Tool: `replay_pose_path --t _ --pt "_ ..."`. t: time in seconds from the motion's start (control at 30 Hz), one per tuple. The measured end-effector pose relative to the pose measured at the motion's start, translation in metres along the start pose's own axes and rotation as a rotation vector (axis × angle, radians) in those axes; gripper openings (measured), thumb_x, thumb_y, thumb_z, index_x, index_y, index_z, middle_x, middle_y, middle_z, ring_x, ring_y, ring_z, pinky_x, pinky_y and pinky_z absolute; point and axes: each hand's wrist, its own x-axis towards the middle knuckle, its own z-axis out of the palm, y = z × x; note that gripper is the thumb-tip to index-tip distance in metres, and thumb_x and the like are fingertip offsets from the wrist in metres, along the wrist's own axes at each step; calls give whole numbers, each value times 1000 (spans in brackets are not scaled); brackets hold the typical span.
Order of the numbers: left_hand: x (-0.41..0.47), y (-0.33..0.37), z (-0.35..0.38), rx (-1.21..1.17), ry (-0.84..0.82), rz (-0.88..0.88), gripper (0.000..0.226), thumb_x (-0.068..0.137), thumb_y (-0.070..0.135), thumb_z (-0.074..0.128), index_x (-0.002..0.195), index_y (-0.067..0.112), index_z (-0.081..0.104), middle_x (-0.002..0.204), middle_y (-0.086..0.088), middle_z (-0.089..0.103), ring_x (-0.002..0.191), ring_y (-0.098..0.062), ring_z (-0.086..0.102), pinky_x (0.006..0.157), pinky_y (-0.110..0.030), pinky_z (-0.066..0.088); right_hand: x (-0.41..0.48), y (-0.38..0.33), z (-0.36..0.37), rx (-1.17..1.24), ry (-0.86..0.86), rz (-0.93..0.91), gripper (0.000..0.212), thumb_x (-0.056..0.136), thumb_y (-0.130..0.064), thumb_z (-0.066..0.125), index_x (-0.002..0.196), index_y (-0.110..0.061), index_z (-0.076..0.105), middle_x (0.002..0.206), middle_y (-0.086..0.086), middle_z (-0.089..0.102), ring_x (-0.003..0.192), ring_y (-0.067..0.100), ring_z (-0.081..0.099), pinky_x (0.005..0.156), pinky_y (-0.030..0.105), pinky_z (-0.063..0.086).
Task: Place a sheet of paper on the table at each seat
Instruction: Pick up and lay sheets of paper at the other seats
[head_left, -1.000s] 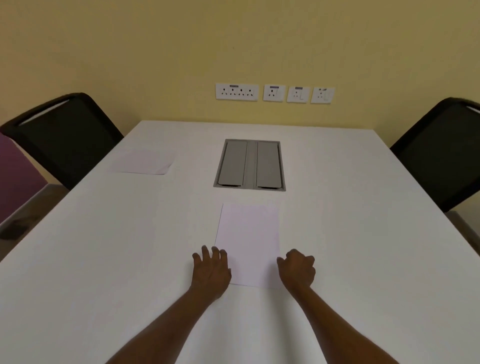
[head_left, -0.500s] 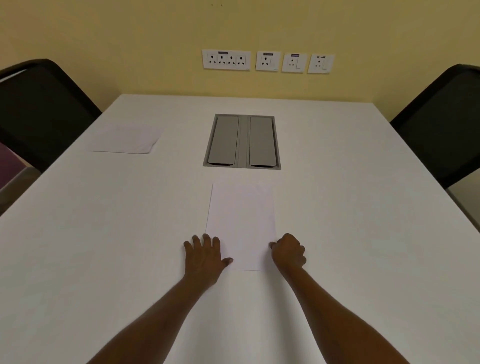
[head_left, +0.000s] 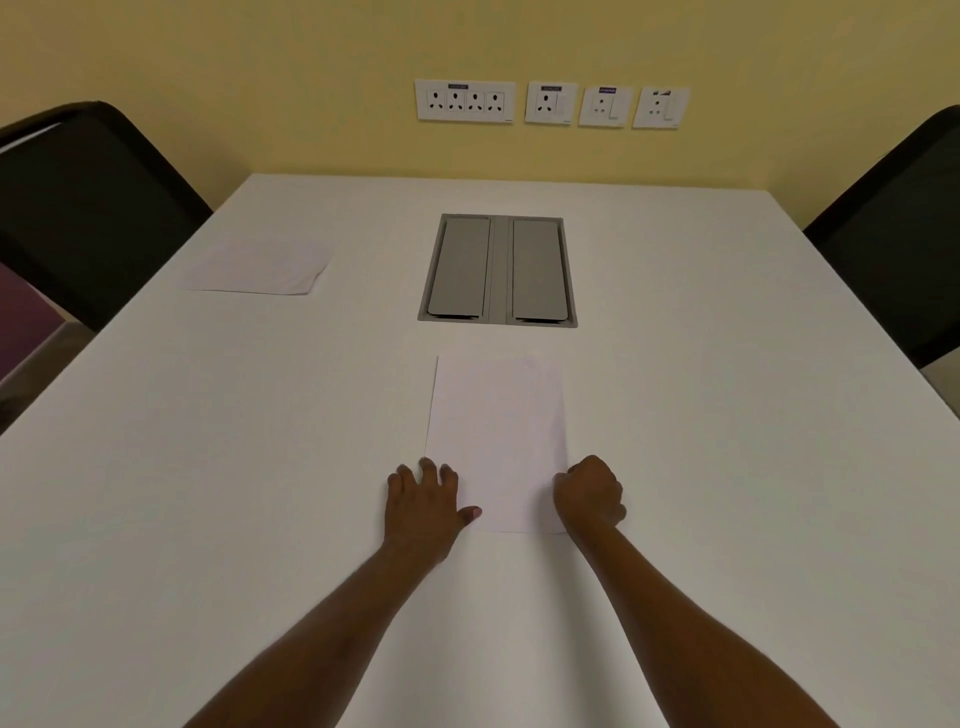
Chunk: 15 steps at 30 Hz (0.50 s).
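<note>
1. Two sheets lie flat on the white worktop (head_left: 727, 467). The near sheet (head_left: 498, 436) is in front of the person, just below the grey hatch (head_left: 497, 270). The far sheet (head_left: 260, 267) lies by the left black chair (head_left: 78, 208).
2. The left hand (head_left: 423, 506) lies flat, palm down, fingers spread. Its thumb rests on the near sheet's left edge. Its grip is open and holds nothing.
3. The right hand (head_left: 589, 491) is curled into a loose fist at the near sheet's right edge. I cannot tell if its grip pinches the paper.
4. Both arms reach straight forward.
5. The right black chair (head_left: 904, 234) has no sheet before it.
</note>
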Motion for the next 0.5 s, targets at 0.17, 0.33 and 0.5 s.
replay_pose_path --t 0.17,0.33,0.5 --pt "4 -1 -2 -64 -2 -21 83 86 72 33 146 17 21 155 -25 20 126 -43 38 104 -46 31 -3 1 1 0 34 -39 17 91 -18 53 102 -12 63 105 9 68 106 30 60 86 38 43" --pt "1 0 -4 -92 5 -45 85 87 72 26 149 14 14 155 -25 19 129 -42 36 105 -46 30 -8 -5 2 -8 82 -5 17 91 -19 51 98 -9 64 100 12 66 108 31 51 76 35 42" --pt "2 -2 -7 -109 25 -57 81 90 68 21 150 13 14 155 -26 20 125 -38 41 103 -45 32 -10 -8 1 62 107 31 23 95 -25 54 102 -6 66 106 16 65 109 35 52 79 39 47"
